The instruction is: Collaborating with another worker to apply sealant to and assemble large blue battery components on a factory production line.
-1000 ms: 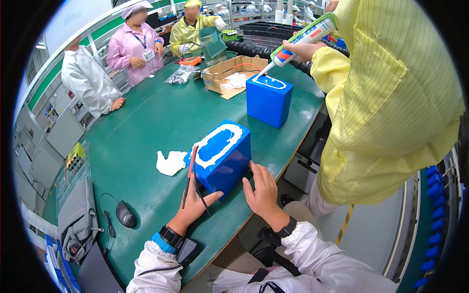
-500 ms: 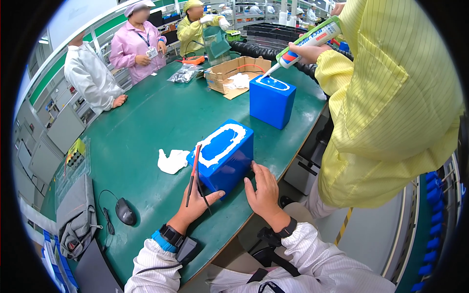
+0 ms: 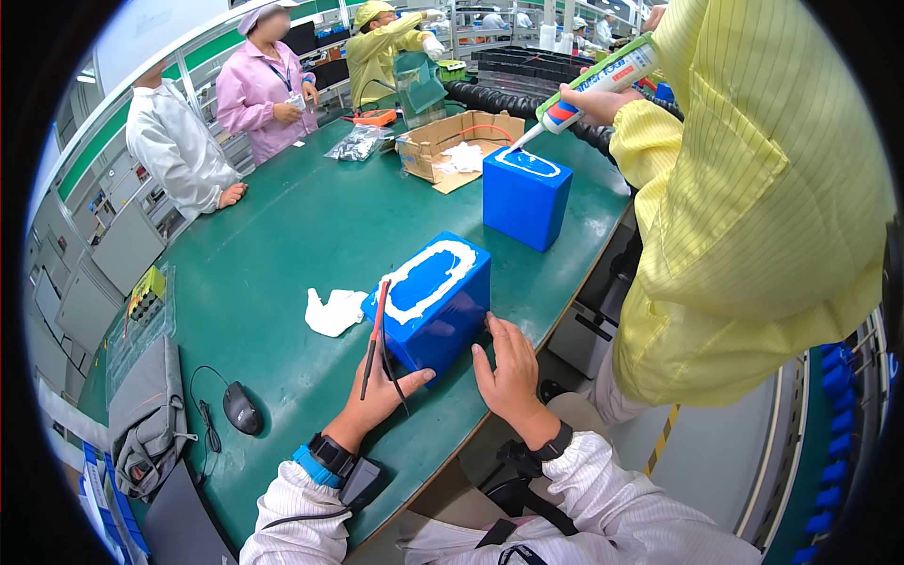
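Note:
A blue box-shaped battery pack [image 3: 435,320] stands on the green table in front of me, a ring of white sealant [image 3: 459,256] on its top. Red and black leads [image 3: 380,315] hang from its near left corner across my left hand [image 3: 377,400]. That hand clasps the corner, thumb on the near face, its other fingers partly hidden. My right hand [image 3: 511,372] lies against the right side with fingers stretched out. Farther back, a co-worker's hand [image 3: 603,102] holds a sealant cartridge [image 3: 612,75], its nozzle at the top of a second blue pack [image 3: 524,209].
Crumpled white tissue [image 3: 331,313] lies left of the near pack. A mouse [image 3: 242,409] and grey bag [image 3: 151,414] are at left. Behind stands an open cardboard box [image 3: 424,155]. The yellow-coated co-worker [image 3: 734,207] fills the right; several people stand across the table.
My hands and the near pack hold their places. Across the table, the person in yellow has turned and stretched out an arm. The sealant nozzle has barely shifted.

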### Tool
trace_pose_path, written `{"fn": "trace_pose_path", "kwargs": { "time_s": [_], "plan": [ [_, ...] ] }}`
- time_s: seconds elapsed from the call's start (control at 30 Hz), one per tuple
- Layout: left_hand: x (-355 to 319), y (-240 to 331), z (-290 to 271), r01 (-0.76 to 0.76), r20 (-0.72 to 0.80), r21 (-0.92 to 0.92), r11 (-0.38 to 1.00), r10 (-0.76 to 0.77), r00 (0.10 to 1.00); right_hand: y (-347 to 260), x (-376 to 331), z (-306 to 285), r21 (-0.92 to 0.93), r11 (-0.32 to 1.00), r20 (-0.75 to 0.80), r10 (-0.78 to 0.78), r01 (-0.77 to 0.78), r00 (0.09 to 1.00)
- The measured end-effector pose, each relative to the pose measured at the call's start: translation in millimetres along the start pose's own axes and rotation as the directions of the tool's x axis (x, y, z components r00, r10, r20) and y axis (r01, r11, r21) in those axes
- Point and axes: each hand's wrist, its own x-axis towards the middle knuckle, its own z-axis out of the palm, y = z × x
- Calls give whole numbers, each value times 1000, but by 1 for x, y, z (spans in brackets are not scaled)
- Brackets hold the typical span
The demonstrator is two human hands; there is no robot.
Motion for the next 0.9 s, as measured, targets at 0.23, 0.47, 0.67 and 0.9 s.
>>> {"fn": "trace_pose_path", "kwargs": {
  "time_s": [0.23, 0.47, 0.67, 0.9],
  "plan": [
    [1, -2, 3, -42, 2, -52, 998, 42, 999, 2, -1, -1, -6, 1000, 10, -8, 9, 1000],
    [1, -3, -2, -47, -5, -14, 999, 47, 999, 3, 0, 5, 18, 1000, 34, -21, 20, 999],
    [2, 9, 1, 12, -18, 35, 999, -11, 1000, 6, 2, 1, 8, 1000, 30, 3, -3, 1000],
    [0, 10, 2, -5, -41, 48, 999, 7, 999, 4, 1, 1, -17, 1000, 39, -4, 5, 999]
  ]
}}
